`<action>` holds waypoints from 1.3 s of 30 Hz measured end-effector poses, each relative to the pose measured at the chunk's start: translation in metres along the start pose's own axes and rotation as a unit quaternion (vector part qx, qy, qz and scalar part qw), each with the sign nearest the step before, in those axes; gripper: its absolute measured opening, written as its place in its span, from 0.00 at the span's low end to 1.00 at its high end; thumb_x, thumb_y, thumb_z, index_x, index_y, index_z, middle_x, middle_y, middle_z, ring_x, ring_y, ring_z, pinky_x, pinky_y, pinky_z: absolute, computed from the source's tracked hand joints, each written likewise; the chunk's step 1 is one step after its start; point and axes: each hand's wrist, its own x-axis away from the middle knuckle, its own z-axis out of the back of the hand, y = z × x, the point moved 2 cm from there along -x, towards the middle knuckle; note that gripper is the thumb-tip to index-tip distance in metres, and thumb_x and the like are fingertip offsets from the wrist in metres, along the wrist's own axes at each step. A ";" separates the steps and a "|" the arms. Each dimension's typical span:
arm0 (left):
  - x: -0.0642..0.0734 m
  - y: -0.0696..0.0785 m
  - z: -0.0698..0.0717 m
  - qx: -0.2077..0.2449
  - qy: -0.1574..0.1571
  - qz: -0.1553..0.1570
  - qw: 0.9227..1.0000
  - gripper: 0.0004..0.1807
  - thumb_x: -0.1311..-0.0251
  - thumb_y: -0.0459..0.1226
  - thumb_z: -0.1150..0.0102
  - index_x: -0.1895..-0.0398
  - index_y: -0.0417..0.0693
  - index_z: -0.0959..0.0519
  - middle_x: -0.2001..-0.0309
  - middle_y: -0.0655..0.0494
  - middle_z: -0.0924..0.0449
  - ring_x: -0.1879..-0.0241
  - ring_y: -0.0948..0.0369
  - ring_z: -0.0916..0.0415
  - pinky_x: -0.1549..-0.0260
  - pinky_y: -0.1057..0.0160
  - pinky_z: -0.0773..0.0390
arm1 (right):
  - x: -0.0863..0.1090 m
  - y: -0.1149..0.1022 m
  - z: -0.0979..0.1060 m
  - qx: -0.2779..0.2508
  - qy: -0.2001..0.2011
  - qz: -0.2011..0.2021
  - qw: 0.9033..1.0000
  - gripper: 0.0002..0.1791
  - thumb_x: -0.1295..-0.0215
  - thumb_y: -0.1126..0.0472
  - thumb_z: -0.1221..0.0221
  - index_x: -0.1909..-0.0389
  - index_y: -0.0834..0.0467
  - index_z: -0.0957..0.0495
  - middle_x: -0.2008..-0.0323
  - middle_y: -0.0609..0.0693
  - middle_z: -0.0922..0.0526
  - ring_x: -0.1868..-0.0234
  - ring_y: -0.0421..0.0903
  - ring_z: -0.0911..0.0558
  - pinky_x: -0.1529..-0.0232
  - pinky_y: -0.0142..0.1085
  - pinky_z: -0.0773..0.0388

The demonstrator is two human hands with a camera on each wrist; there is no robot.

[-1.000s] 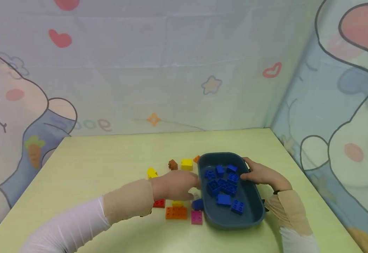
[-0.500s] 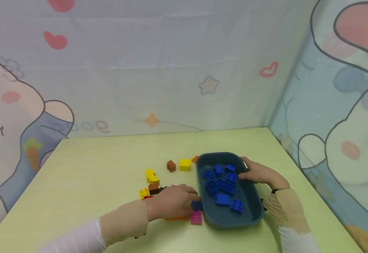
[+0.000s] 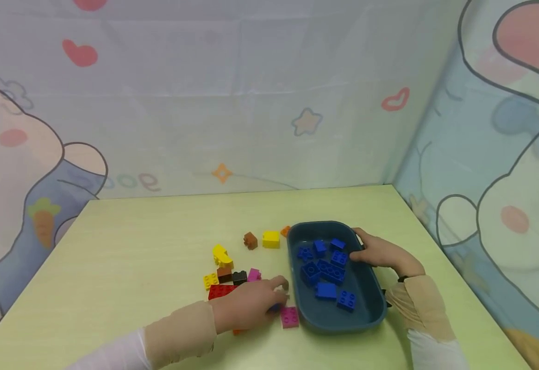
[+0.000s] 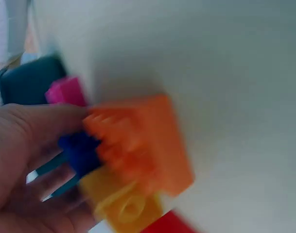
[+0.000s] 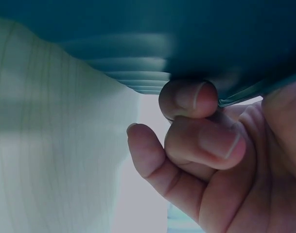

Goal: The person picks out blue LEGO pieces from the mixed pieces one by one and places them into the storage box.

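My left hand [image 3: 251,303] reaches down among loose toy building bricks, left of a dark teal plastic box [image 3: 343,321]. In the left wrist view its thumb and fingers close around a blue brick [image 4: 79,153]. The thumb tip lies right at an orange studded brick [image 4: 172,145], and a yellow brick [image 4: 116,196] sits against that one. A pink brick [image 3: 290,317] stands between hand and box. My right hand [image 3: 385,253] grips the box's right rim, thumb inside, other fingers [image 5: 201,141] curled outside below. Several blue bricks [image 3: 331,271] lie in the box.
Behind and left of my left hand are a red brick [image 3: 220,291], a black brick [image 3: 239,278], brown and yellow pieces and a magenta brick [image 3: 254,275]. A yellow brick [image 3: 271,239] lies farther back. Patterned cloth [image 3: 181,103] hangs behind the table [image 3: 135,267].
My left hand has moved left and toward me, the blue brick coming along with it. The orange brick has shifted the same way. My right hand and the box stay in place.
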 end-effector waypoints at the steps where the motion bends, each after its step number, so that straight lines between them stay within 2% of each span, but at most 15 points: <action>1: 0.001 0.000 -0.003 0.000 -0.001 0.000 1.000 0.11 0.33 0.38 0.36 0.48 0.56 0.16 0.40 0.59 0.26 0.54 0.65 0.22 0.53 0.71 0.23 | 0.000 0.000 0.000 0.001 0.000 0.000 1.000 0.41 0.30 0.59 0.41 0.26 0.70 0.51 0.57 0.62 0.21 0.69 0.50 0.24 0.69 0.42 0.28; 7: 0.002 -0.004 -0.010 0.010 0.010 0.005 1.000 0.11 0.32 0.37 0.37 0.48 0.55 0.16 0.37 0.59 0.29 0.53 0.66 0.22 0.53 0.72 0.23 | 0.000 -0.002 0.002 0.002 0.003 -0.002 1.000 0.41 0.29 0.58 0.41 0.25 0.69 0.52 0.60 0.60 0.21 0.70 0.50 0.25 0.69 0.43 0.29; 17: 0.003 -0.002 -0.006 0.016 -0.002 0.006 1.000 0.11 0.31 0.36 0.38 0.48 0.52 0.16 0.36 0.56 0.29 0.52 0.65 0.21 0.52 0.73 0.23 | 0.000 0.000 0.001 0.007 0.005 -0.002 1.000 0.41 0.30 0.58 0.41 0.26 0.70 0.51 0.49 0.68 0.22 0.61 0.54 0.21 0.64 0.45 0.25; 25: 0.003 -0.001 -0.002 -0.002 0.003 0.000 1.000 0.11 0.32 0.37 0.37 0.49 0.53 0.15 0.39 0.57 0.26 0.50 0.64 0.21 0.51 0.72 0.23 | 0.000 0.000 0.000 0.000 0.006 0.002 1.000 0.41 0.30 0.59 0.40 0.26 0.70 0.51 0.52 0.65 0.21 0.62 0.53 0.22 0.65 0.44 0.26; 29: 0.002 -0.002 0.008 -0.022 0.012 -0.005 1.000 0.12 0.34 0.35 0.35 0.49 0.53 0.16 0.48 0.60 0.21 0.53 0.66 0.22 0.52 0.72 0.23 | -0.001 0.001 0.000 -0.002 0.005 0.001 1.000 0.41 0.30 0.59 0.40 0.26 0.70 0.51 0.55 0.63 0.20 0.65 0.52 0.23 0.67 0.43 0.27; 32: 0.001 -0.002 0.022 -0.035 0.017 0.002 0.999 0.11 0.33 0.35 0.36 0.49 0.52 0.17 0.54 0.61 0.20 0.57 0.66 0.24 0.54 0.72 0.23 | -0.001 0.002 0.000 0.002 0.007 0.000 1.000 0.41 0.30 0.59 0.40 0.26 0.70 0.50 0.54 0.64 0.20 0.64 0.52 0.22 0.66 0.44 0.26; 36: 0.000 -0.002 0.045 -0.048 0.034 0.018 0.998 0.09 0.31 0.35 0.38 0.50 0.49 0.18 0.56 0.60 0.21 0.58 0.64 0.24 0.55 0.70 0.22 | -0.002 0.002 0.000 0.011 0.012 0.005 1.000 0.41 0.31 0.59 0.39 0.27 0.71 0.49 0.49 0.68 0.21 0.58 0.55 0.20 0.61 0.46 0.24; 39: -0.002 -0.001 0.061 -0.058 0.051 0.024 0.997 0.08 0.31 0.35 0.39 0.51 0.49 0.19 0.56 0.59 0.21 0.59 0.63 0.24 0.56 0.70 0.22 | -0.001 0.002 0.000 0.007 0.011 0.001 1.000 0.41 0.31 0.59 0.39 0.27 0.71 0.50 0.53 0.66 0.20 0.60 0.55 0.20 0.63 0.46 0.24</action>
